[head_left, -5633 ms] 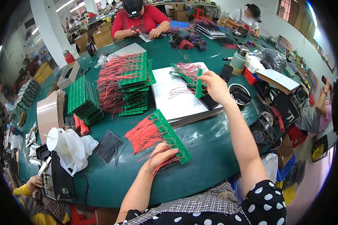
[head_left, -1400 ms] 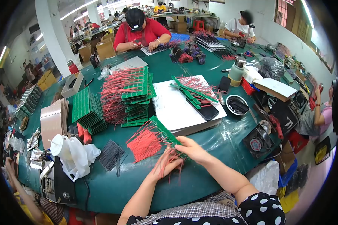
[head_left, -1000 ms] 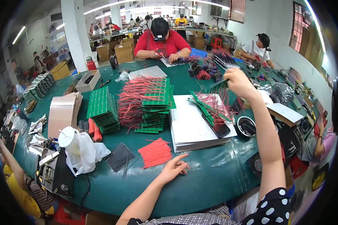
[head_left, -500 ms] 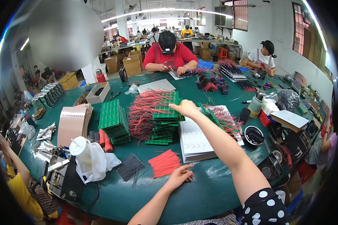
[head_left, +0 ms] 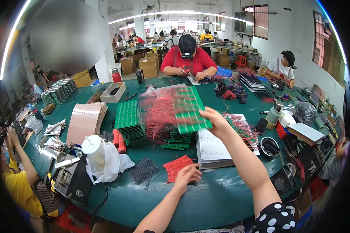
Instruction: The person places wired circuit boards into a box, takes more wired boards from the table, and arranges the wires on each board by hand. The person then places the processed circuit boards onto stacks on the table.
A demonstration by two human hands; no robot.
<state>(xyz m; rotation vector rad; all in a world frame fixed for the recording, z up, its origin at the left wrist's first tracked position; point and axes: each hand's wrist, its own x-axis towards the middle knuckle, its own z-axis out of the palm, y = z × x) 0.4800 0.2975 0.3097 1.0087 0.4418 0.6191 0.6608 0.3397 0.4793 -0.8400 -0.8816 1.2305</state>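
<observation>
My right hand [head_left: 217, 123] grips the edge of a green circuit board [head_left: 190, 108] with red wires trailing from its left side. The board is tilted up and smeared by motion, above the stack of wired green boards [head_left: 177, 143]. Nothing is held in my left hand [head_left: 187, 178]; its fingers stretch out over the table beside a flat bundle of red wires [head_left: 176, 167]. Left of that bundle lie some black wires [head_left: 144, 171]. A stack of printed white sheets [head_left: 216, 149] lies below my right wrist, with another wired board [head_left: 239, 126] on top.
A stack of bare green boards [head_left: 128, 116] and tan boards [head_left: 85, 122] stand left of the wired pile. A lidded cup in a plastic bag [head_left: 101, 157] sits near a soldering device [head_left: 72, 182]. A co-worker in red [head_left: 188, 60] works across the green table [head_left: 144, 209].
My right hand has lifted the top wired board off the stack and tilted it up. My left hand's fingers have straightened. The camera view has shifted slightly left.
</observation>
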